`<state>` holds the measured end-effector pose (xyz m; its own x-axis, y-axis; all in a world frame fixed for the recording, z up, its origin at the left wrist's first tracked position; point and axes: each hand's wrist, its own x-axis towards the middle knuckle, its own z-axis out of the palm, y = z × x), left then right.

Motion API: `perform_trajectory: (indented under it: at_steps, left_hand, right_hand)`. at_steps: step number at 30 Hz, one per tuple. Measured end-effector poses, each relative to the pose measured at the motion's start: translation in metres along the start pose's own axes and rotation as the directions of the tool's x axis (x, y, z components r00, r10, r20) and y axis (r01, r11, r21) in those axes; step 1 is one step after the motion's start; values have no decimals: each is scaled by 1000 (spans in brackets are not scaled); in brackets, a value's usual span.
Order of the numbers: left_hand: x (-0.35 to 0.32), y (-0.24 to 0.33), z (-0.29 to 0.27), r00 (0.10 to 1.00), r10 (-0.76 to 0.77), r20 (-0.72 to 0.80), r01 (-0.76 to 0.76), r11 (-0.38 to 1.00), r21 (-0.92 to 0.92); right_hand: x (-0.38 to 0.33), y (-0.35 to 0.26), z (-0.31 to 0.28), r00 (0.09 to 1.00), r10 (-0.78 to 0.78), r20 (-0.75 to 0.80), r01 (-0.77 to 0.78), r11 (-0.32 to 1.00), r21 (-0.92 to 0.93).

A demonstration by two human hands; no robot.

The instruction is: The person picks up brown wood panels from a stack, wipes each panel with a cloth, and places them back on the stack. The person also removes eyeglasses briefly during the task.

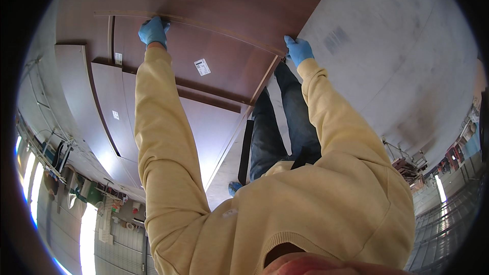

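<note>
Overhead, stacked brown panels [224,66], grey concrete floor [397,56], workshop clutter at rim.

Brown wood panels [224,66] lie stacked and overlapping from nine o'clock round to twelve, leaving no gap between boards wide enough for a hand except along their exposed edges. The left hand [153,31] at eleven o'clock and the right hand [299,50] at one o'clock each close on an edge of the top panel. From one to four o'clock the grey concrete floor [397,56] lies open for a reach. The person's jeans-clad legs [285,122] block the centre. Cluttered shelving [76,183] crowds eight o'clock, and machinery [407,163] stands at four.
</note>
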<state>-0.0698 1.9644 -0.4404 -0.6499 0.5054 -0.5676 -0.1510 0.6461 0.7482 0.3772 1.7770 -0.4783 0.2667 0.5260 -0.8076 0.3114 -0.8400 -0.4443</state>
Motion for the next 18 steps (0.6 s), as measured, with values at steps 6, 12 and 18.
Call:
perform_trajectory:
  at_steps: [6, 12, 18]
  left_hand:
    - [-28, 5, -26, 999, 0, 52, 3, 999, -42]
    - [-102, -4, -73, 987, 64, 151, -53, 996, -75]
    - [-188, -57, -131, 983, -59, 172, 89, 981, -174]
  right_hand:
    - [-23, -28, -7, 995, 94, 43, -100, 983, 153]
    - [-22, -26, -8, 994, 100, 32, -105, 961, 257]
    - [-15, -21, -10, 996, 71, 63, -86, 955, 283]
